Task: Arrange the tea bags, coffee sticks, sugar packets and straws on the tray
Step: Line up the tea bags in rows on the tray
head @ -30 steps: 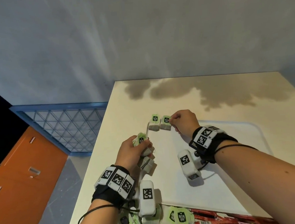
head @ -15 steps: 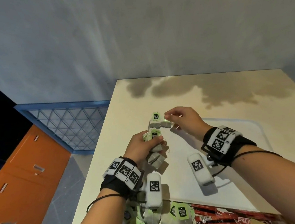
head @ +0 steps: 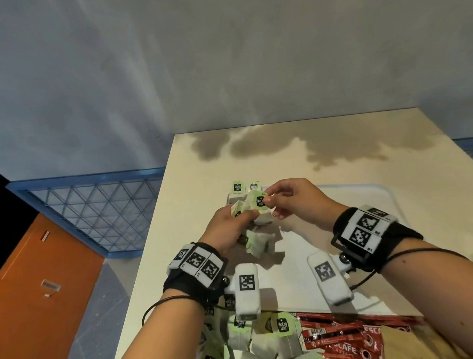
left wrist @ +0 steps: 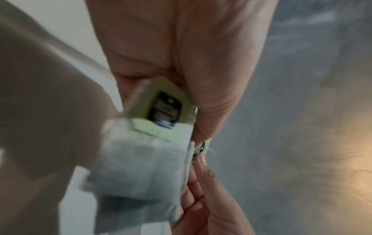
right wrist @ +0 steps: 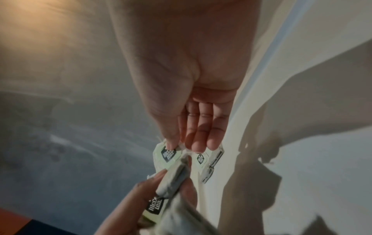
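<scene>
Here my left hand [head: 228, 227] grips a bunch of tea bags [head: 259, 241], and my right hand [head: 294, 200] pinches the green tag [head: 260, 201] of one of them. Just beyond my fingers two tea bags [head: 244, 187] lie on the tray [head: 354, 194]. Near my wrists, loose tea bags [head: 275, 339] and red coffee sticks [head: 343, 339] crowd the table [head: 417, 169].

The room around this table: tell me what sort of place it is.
Probably a workshop or lab space, not a kitchen: bare grey wall, orange drawer cabinet, blue mesh crate beside the cream table.
</scene>
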Tool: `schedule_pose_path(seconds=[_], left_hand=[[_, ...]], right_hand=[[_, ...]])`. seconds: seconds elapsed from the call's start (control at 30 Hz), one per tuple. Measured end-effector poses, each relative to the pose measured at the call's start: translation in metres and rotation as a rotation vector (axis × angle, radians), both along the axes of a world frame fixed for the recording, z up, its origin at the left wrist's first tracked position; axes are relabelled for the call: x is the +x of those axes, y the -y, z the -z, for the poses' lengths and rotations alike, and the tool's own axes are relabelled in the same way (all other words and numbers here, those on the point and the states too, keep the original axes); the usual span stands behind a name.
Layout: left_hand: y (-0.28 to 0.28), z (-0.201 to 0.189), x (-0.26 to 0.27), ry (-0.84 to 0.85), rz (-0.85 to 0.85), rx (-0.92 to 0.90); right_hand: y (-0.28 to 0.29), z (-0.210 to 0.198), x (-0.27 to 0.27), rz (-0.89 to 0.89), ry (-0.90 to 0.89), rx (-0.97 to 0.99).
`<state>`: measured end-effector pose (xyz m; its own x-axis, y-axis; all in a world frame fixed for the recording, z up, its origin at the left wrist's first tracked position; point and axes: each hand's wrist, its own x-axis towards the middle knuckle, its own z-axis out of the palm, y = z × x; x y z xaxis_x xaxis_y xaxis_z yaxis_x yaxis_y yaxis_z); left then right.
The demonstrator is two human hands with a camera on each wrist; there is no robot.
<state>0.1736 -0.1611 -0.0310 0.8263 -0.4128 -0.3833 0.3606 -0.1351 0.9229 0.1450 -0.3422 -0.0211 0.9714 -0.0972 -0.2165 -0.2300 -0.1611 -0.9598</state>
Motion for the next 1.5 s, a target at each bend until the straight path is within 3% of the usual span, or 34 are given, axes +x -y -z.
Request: schedule_pose_path(seconds=[0.33, 0.63, 1.0, 1.1, 1.17, 1.23, 1.33, 1.5], left_hand=[[0.004, 0.009, 0.010, -0.021, -0.136, 0.004], [-0.022, 0.014, 0.031, -0.005, -0.240, 0.015], [-0.036, 0.012, 0.024, -0.068, -0.235, -0.017], [-0.035, 0.011, 0.020, -0.094, -0.246, -0.014], [-0.033, 0.009, 0.016, -0.099, -0.239, -0.021], [-0.028, 0.006, 0.011, -0.081, -0.210, -0.008], [-0.022, 0.002, 0.004, -0.073, -0.176, 0.010], [-0.026, -0.003, 0.004, -0.089, -0.131, 0.014]], right_hand=[[0.007, 0.017, 0.003, 0.126, -0.093, 0.060], [0.029, 0.039, 0.045, 0.407, -0.084, -0.065], [0.018, 0.045, 0.071, 0.417, -0.076, -0.039], [0.013, 0.035, 0.063, 0.427, -0.002, -0.194], [0.003, 0.019, 0.050, 0.378, 0.066, -0.176], [-0.010, 0.005, 0.035, 0.190, 0.055, -0.077], [-0.023, 0.001, 0.021, -0.043, -0.011, -0.117], [-0.030, 0.006, 0.020, -0.056, -0.006, -0.128]])
